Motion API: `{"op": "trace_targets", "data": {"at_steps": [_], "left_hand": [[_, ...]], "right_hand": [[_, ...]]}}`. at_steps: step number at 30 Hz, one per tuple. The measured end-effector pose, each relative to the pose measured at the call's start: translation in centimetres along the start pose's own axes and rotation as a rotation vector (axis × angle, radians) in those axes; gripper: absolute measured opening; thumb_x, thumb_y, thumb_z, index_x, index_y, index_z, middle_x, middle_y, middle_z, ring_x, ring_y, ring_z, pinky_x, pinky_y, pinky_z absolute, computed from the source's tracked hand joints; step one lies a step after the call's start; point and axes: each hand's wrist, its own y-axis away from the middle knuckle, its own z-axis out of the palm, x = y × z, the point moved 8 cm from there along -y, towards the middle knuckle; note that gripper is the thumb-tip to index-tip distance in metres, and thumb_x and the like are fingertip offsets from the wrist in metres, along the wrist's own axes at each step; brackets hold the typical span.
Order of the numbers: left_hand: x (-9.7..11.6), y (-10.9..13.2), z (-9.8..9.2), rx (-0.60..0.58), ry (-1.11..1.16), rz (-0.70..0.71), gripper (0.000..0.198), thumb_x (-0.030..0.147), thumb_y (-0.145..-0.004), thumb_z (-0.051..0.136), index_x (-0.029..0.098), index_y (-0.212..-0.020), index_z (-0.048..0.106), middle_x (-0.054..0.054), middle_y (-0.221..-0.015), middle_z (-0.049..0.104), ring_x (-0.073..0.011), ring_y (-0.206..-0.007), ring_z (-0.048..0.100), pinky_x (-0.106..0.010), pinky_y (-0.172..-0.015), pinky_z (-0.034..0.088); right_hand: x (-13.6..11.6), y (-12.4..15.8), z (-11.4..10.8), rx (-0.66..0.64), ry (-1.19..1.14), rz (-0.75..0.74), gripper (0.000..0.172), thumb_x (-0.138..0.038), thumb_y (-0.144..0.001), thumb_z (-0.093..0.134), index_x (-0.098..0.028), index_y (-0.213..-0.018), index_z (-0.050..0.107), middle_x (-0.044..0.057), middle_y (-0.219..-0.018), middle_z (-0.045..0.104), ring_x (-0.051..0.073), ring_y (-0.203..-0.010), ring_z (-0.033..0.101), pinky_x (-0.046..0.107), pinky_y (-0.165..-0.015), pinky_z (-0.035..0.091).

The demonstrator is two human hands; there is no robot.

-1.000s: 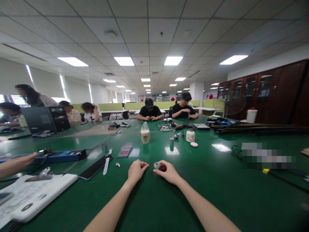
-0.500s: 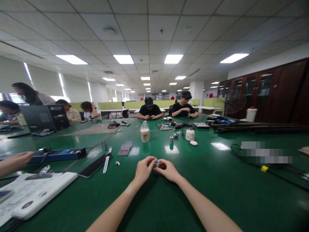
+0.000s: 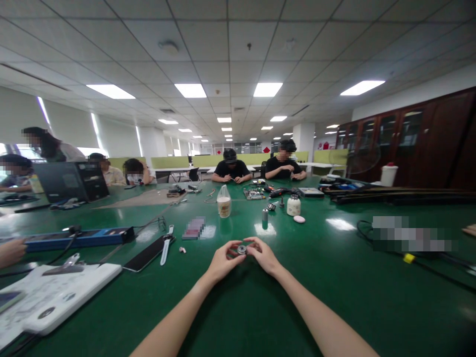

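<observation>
A small round metal part (image 3: pixel 242 250) with a ringed face is held up over the green table (image 3: pixel 238 307). My left hand (image 3: pixel 223 260) pinches it from the left, thumb below and index finger above. From the other side, my right hand (image 3: pixel 264 257) has its thumb and fingertips closed at the part's right edge. The fingers partly cover its rim. Farther off, beyond my hands, a grey metal cylinder (image 3: pixel 265 218) stands upright on the table.
A bagged cup (image 3: pixel 223 207), a white jar (image 3: pixel 293 205) and a pink lid (image 3: pixel 299 219) stand beyond my hands. To the left lie a watch (image 3: pixel 166 246), an earbud (image 3: pixel 182 250), a black tablet (image 3: pixel 145 255), a clipboard (image 3: pixel 85 277) and a power strip (image 3: pixel 85 238). Another person's hand (image 3: pixel 11 252) is at far left.
My fingers have shifted around the metal part, and its ringed face now shows more fully. The other person's hand at the left has drawn back toward the frame edge.
</observation>
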Motion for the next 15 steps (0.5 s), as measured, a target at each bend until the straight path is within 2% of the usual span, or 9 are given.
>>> {"op": "trace_targets", "data": {"at_steps": [4,11,15], "left_hand": [[-0.9,0.1,0.6,-0.062,0.005,-0.012,0.039,0.031,-0.068,0.074,0.016,-0.104,0.069,-0.006,-0.09,0.074,-0.0194,-0.08,0.068,-0.027,-0.072,0.053],[-1.1,0.0,0.6,-0.052,0.017,0.014,0.035,0.031,-0.069,0.073,0.016,-0.101,0.07,-0.006,-0.088,0.075,-0.0185,-0.078,0.068,-0.027,-0.072,0.052],[-1.4,0.0,0.6,-0.051,-0.001,0.01,0.036,0.031,-0.069,0.074,0.016,-0.101,0.069,-0.006,-0.089,0.074,-0.0188,-0.08,0.068,-0.027,-0.073,0.051]], "right_hand": [[-1.4,0.0,-0.3,0.035,0.177,-0.08,0.025,-0.039,-0.083,0.058,-0.021,-0.094,0.071,0.005,-0.088,0.073,0.02,-0.078,0.066,0.032,-0.076,0.053],[-2.4,-0.1,-0.5,0.081,0.313,-0.134,0.02,-0.037,-0.079,0.064,-0.023,-0.088,0.075,0.005,-0.089,0.072,0.019,-0.074,0.065,0.031,-0.073,0.051],[-3.4,-0.5,-1.3,0.13,0.337,-0.218,0.019,-0.036,-0.082,0.061,-0.023,-0.085,0.075,0.005,-0.088,0.072,0.02,-0.085,0.064,0.033,-0.082,0.049]]}}
